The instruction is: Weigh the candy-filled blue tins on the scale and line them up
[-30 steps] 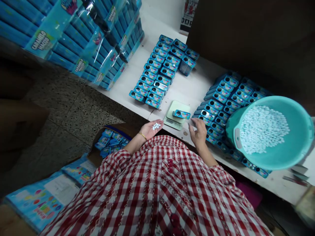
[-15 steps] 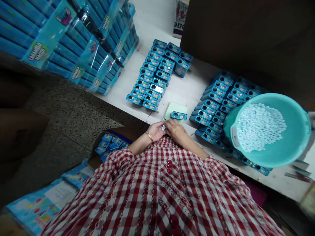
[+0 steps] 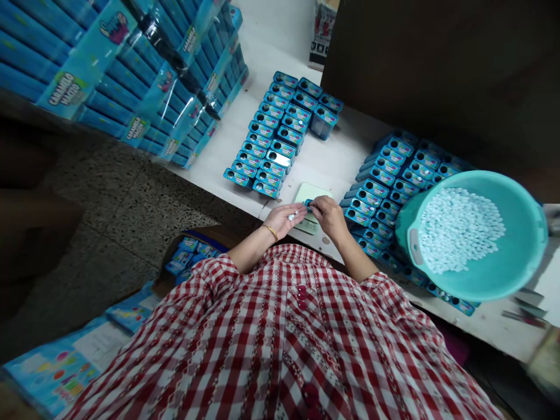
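Shrink-wrapped stacks of blue packs fill the upper left, on the far end of the white desk. Below the desk's edge, a cardboard box on the floor holds more blue tins. On the desk stands a left block of open blue tins. The left hand is cupped palm up at the desk edge, its fingers loosely curled around a few white candies. Just beside it, a small blue tin sits on a pale green scale. The right hand has its fingers bunched at that tin; whether they grip anything cannot be told. Farther right is a second block of tins, with a teal basin of white candies on top.
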Demonstrator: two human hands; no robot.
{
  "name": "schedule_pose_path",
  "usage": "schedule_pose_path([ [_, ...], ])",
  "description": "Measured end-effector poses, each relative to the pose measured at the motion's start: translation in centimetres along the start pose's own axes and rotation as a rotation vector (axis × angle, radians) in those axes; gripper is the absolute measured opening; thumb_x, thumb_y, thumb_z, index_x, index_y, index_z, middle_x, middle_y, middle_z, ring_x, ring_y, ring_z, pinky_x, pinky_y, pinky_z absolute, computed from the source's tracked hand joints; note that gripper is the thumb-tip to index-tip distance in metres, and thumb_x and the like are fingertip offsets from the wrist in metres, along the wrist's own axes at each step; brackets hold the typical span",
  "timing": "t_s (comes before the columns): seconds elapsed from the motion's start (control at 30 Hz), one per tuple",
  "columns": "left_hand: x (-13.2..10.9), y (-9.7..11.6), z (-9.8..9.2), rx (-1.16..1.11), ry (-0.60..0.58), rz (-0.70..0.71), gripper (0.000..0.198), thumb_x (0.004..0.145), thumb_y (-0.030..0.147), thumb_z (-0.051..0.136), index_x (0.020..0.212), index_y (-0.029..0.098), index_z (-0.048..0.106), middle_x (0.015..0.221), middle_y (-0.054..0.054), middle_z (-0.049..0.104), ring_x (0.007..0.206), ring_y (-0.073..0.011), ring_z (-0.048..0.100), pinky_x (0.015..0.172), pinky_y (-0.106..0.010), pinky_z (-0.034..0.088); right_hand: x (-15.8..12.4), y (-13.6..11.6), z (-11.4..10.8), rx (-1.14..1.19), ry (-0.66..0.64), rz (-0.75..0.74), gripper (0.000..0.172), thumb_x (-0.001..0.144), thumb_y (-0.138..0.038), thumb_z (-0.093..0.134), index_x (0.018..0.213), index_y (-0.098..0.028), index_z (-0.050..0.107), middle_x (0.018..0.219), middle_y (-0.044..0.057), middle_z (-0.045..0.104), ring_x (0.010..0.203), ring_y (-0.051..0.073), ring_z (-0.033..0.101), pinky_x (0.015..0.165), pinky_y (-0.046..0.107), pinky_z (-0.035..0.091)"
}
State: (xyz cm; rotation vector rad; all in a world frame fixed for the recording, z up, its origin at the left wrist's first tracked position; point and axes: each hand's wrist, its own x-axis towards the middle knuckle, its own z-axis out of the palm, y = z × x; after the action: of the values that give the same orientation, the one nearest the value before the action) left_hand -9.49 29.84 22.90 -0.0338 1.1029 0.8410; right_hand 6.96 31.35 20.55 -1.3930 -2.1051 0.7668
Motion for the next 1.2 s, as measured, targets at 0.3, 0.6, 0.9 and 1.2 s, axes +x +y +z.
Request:
schedule_pose_path([
  [0.3, -0.3, -0.3, -1.5, -0.128, -0.048, -0.101, 0.024, 0.085, 0.012, 0.043, 0.091, 0.005, 0.065, 0.085, -0.013, 0.069, 0.081, -0.0162, 0.065, 0.083, -0.03, 0.049, -1.7, -2.5, -0.2, -0.013, 0.09, -0.042, 0.024, 0.09, -0.021, 0.042, 0.102, -0.018, 0.062, 0.099, 0.008, 0.066, 0.094, 0.018, 0.06, 0.085, 0.034, 0.049],
  [0.6, -3.1, -1.8, -4.7, -0.149, 0.022, -0.243, 0.038, 0.094, 0.02, 0.029, 0.105, 0.004, 0.061, 0.085, -0.012, 0.069, 0.078, -0.0144, 0.065, 0.076, -0.026, 0.05, -3.1, -7.6, 3.3, -0.232, -0.558, -0.351, 0.026, 0.088, -0.01, 0.04, 0.104, -0.009, 0.061, 0.107, 0.013, 0.061, 0.097, 0.021, 0.055, 0.081, 0.032, 0.05],
  [0.9, -3.2, -1.8, -5.8, -0.187, 0.033, -0.221, 0.029, 0.09, 0.015, 0.036, 0.084, 0.007, 0.063, 0.066, -0.007, 0.065, 0.061, -0.012, 0.062, 0.076, -0.029, 0.052, -3.4, -6.5, 3.6, -0.073, -0.507, -0.236, 0.021, 0.087, -0.016, 0.047, 0.102, -0.012, 0.06, 0.106, 0.011, 0.059, 0.095, 0.017, 0.057, 0.079, 0.028, 0.051],
  [1.2, -1.4, -0.9, -2.9, -0.098, -0.121, -0.173, 0.025, 0.085, 0.015, 0.043, 0.091, 0.007, 0.066, 0.086, -0.012, 0.069, 0.086, -0.0172, 0.065, 0.089, -0.032, 0.047, -1.8, -2.3, -0.1, 0.03, -0.025, -0.001, 0.019, 0.088, -0.023, 0.047, 0.096, -0.021, 0.064, 0.095, 0.007, 0.063, 0.093, 0.017, 0.059, 0.082, 0.032, 0.05],
])
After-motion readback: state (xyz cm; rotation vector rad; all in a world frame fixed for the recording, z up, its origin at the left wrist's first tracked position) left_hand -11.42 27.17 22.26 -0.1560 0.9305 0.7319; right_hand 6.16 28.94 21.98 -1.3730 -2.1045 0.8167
